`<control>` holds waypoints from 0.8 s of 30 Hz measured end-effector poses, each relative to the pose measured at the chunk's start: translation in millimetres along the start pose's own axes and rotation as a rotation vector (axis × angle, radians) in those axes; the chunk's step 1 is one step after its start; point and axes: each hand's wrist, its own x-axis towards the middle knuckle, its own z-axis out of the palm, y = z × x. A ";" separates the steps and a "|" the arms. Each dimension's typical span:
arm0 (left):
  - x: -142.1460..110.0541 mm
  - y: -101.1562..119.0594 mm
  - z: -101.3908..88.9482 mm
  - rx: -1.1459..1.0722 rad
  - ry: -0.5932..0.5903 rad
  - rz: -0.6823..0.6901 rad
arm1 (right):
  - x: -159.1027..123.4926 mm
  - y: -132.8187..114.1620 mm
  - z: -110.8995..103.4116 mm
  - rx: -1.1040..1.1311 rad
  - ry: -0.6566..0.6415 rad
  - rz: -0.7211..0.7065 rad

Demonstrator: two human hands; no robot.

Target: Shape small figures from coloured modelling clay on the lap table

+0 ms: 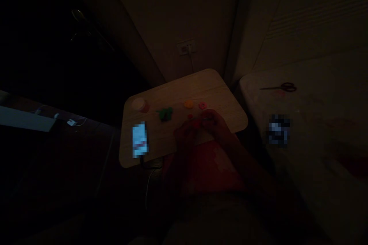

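The light is very dim, so details are hard to make out. My left hand (184, 133) is closed over the table's near edge, its fingertips on a small red piece (196, 123). Close beside it, my right hand (213, 125) is closed too; what its fingers hold is too dark to name. Just beyond the hands lie a tiny red bit (190, 116), an orange lump (188, 104) and a pink flower-shaped ring (202, 105). Further left sits a dark green, irregular piece (166, 114).
On the small wooden table (178, 88) stand a pale-lidded tub (139, 104) and a lit phone (140, 139) with a cable. Scissors (283, 87) and a blurred-out device (278, 131) lie on the pale surface at right. A wall socket (186, 47) holds a plug.
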 end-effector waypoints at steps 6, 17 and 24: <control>0.5 -3.9 8.2 -0.015 0.004 0.043 | 3.1 5.0 -5.5 0.177 -0.043 0.030; -0.9 0.2 6.6 -0.010 0.084 -0.072 | 1.0 -0.6 0.5 -0.255 0.013 -0.113; 0.3 -2.0 5.4 0.008 0.054 -0.143 | -6.2 -15.1 -11.2 -0.850 0.140 -0.464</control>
